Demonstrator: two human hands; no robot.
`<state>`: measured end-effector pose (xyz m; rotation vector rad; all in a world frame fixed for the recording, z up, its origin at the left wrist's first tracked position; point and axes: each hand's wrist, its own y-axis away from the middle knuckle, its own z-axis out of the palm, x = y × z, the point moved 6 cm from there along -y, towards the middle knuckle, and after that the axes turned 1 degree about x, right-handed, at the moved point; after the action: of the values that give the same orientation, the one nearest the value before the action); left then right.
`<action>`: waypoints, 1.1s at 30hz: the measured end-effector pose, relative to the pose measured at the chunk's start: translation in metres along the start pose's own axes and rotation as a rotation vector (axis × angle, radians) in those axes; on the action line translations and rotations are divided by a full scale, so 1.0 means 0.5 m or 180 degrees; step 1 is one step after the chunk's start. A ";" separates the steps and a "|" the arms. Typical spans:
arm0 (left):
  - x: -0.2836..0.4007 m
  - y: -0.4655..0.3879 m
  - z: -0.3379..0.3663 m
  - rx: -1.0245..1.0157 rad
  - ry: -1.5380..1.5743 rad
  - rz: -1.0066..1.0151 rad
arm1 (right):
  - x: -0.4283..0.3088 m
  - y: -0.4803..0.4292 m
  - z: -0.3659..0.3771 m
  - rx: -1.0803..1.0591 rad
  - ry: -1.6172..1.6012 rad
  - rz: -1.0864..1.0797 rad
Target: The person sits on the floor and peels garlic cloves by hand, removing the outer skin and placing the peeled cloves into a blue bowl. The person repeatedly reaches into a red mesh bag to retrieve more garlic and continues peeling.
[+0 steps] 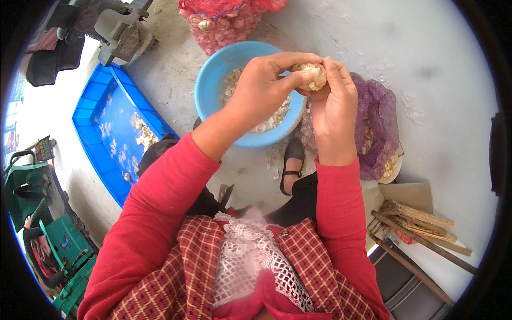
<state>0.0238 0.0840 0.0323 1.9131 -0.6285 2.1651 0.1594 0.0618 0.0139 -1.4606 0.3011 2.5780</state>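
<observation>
Between my two hands is a pale garlic bulb (pixel 314 77), held over the right rim of a light-blue plastic basin (pixel 208 86). My left hand (pixel 266 82) grips the bulb from the left, its thumb lying across the front. On the other side, my right hand (pixel 335 96) presses its thumb and fingers to the bulb's right edge. Part of the bulb is hidden by the fingers. Dry garlic skins (pixel 276 120) lie in the bottom of the basin, partly covered by my left hand and forearm.
A red mesh sack of garlic (pixel 224 28) stands behind the basin. At right are a purple mesh sack (pixel 376 100) and a bowl of peeled cloves (pixel 390 168). A blue tray (pixel 116 120) with garlic pieces lies left. Brooms (pixel 416 220) rest at lower right.
</observation>
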 end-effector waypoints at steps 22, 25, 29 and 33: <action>-0.008 -0.006 -0.051 0.0759 0.0505 -0.0419 | -0.022 0.021 0.047 -0.0269 0.1329 -0.0409; -0.013 -0.006 -0.053 0.0740 0.0267 -0.0527 | -0.018 0.033 0.061 -0.0462 0.1666 -0.0465; -0.019 -0.007 -0.054 0.0526 0.0304 -0.0714 | -0.015 0.025 0.056 -0.0333 0.1591 -0.0486; -0.012 -0.003 -0.023 0.0220 0.0659 -0.0463 | -0.009 0.012 0.031 0.0039 0.0465 -0.0241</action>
<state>0.0149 0.0914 0.0258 1.6777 -0.3702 2.2770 0.1475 0.0599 0.0259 -1.6269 0.2737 2.4118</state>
